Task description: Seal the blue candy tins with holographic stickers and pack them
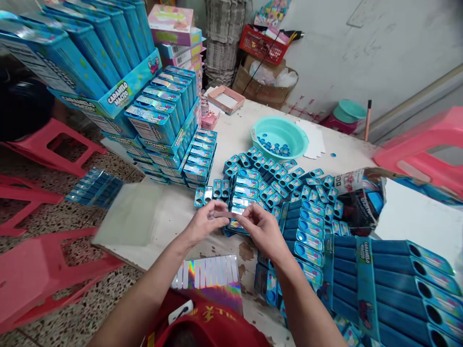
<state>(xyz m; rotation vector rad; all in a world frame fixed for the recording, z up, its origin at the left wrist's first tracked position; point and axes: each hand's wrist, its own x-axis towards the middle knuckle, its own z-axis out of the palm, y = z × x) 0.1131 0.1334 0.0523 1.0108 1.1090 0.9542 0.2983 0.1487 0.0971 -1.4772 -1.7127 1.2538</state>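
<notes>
My left hand (204,222) and my right hand (261,227) are raised together over the white table (238,130). Both pinch the ends of one narrow shiny sticker strip (227,214) stretched between them. Right behind the strip lies a row of small blue candy boxes (249,190) with holographic labels. Below my hands, at the near table edge, lies a holographic sticker sheet (210,277) with several strips peeled partly away.
Tall stacks of blue display cartons (108,72) fill the left of the table. A teal basin (280,137) holds small blue pieces. Flat blue cartons (394,284) lie at right. Pink stools (47,144) stand on the floor at left, another (427,149) at right.
</notes>
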